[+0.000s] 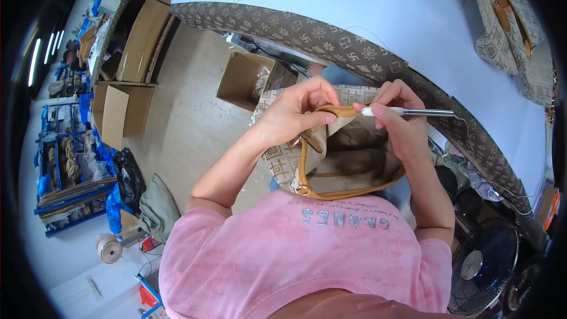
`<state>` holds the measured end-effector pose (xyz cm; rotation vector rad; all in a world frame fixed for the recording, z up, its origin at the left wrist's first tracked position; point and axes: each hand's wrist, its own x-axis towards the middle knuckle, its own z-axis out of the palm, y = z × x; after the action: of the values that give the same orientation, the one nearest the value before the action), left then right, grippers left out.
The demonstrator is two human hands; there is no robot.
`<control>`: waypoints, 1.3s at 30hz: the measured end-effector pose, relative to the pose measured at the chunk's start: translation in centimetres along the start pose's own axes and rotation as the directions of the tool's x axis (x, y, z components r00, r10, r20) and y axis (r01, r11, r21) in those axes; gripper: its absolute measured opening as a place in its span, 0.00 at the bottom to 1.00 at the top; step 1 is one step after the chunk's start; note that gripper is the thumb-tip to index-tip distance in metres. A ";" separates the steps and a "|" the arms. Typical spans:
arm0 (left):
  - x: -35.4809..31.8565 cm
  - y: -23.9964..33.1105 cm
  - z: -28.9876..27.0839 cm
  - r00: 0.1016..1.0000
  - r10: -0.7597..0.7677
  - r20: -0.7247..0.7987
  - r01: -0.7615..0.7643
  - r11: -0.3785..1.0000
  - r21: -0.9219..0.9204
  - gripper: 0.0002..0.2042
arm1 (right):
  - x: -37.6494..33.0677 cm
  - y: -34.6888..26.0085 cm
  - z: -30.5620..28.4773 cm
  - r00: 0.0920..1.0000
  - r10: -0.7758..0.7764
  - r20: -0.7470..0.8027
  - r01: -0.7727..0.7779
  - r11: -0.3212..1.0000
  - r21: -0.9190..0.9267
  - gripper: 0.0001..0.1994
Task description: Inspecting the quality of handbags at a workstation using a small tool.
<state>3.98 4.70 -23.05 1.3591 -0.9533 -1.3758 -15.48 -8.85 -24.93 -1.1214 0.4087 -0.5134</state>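
An open beige patterned bag [348,168] sits in the lap of the person, its mouth facing up and showing a brown lining, with a tan trim [316,194] running round the rim. A tan strip [342,110] at the far side of the bag is pinched between the fingers of the left hand [300,109]. The right hand [399,112] has its fingers closed around a slim tool [422,113] with a white front part and a metallic barrel; the white end points left at the strip, but whether its tip touches it cannot be told. Beyond the hands runs a white tabletop [342,0] with a dark patterned border, and patterned fabric pieces [502,29] lie at its right. An open cardboard box [242,78] stands on the floor [195,100] just past the bag. Farther left are a black plastic bag [127,174], a grey-green sack [158,208] and a blue rack [77,165]; a dark fan [481,266] stands at the lower right.
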 end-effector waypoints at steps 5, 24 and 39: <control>0.0 0.0 1.0 0.991 0.059 -0.117 -0.039 0.986 0.164 0.06 | -0.1 0.7 0.6 0.992 -0.113 0.048 0.116 0.991 -0.069 0.06; -0.4 -1.0 0.6 0.940 0.312 -0.140 -0.239 0.892 0.383 0.08 | -0.1 1.5 0.8 0.940 -0.297 0.168 0.337 0.882 -0.328 0.07; -0.4 -1.2 0.6 0.936 0.322 -0.141 -0.244 0.885 0.396 0.08 | -0.3 0.8 1.3 0.945 -0.292 0.144 0.326 0.828 -0.457 0.08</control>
<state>3.20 5.28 -24.02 1.5318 -1.2621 -0.8392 -14.85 -7.46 -25.11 -1.6980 0.2981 -0.6785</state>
